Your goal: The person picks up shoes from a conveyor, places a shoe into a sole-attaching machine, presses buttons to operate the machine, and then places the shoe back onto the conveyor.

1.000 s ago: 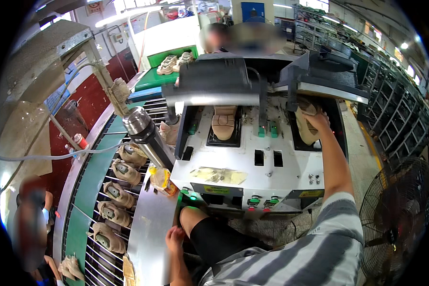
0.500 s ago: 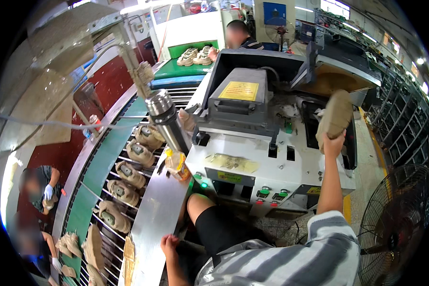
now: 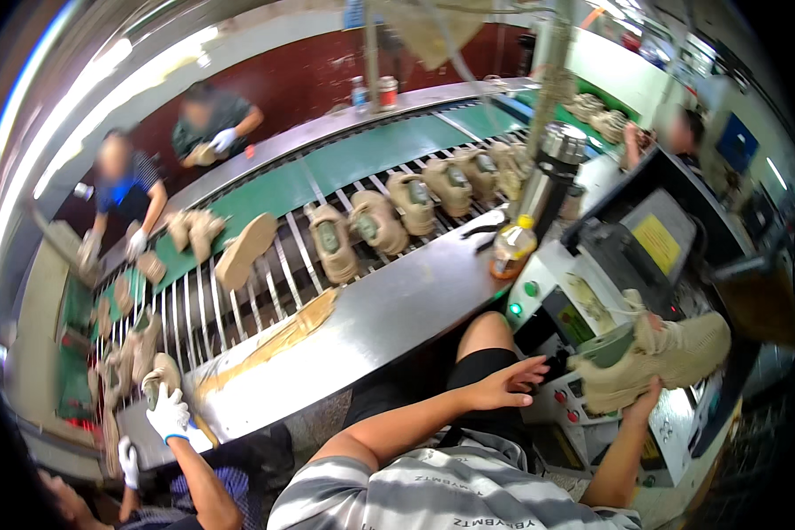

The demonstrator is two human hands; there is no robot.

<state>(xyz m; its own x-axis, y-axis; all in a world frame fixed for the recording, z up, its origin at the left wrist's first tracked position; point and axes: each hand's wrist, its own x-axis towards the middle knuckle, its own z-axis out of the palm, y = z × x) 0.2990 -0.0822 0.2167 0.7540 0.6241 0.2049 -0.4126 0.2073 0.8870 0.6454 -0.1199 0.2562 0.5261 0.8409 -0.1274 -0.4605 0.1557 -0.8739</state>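
Note:
A beige sneaker (image 3: pixel 680 355) with a green inside is held up at the right, in front of the machine. My right hand (image 3: pixel 642 401) grips it from below by the sole, and fingertips also show near its tongue. My left hand (image 3: pixel 507 385) hangs over my lap, just left of the shoe's heel, its fingers spread and nothing in them. Behind the shoe stands the white and dark grey machine (image 3: pixel 552 269) with green and red buttons, partly hidden by it.
A roller conveyor (image 3: pixel 283 287) carries several beige shoes (image 3: pixel 334 243) beside a green belt (image 3: pixel 362 163). On the metal ledge (image 3: pixel 389 322) stand a yellow-capped bottle (image 3: pixel 511 249) and a steel thermos (image 3: pixel 552 172). A co-worker's gloved hand (image 3: pixel 169 413) touches a shoe at the lower left; other people work across the belt.
My view has swung left toward the conveyor. My right hand has brought the shoe from the machine's right side nearer to me. My left hand has moved toward it, its curled fingers now spread.

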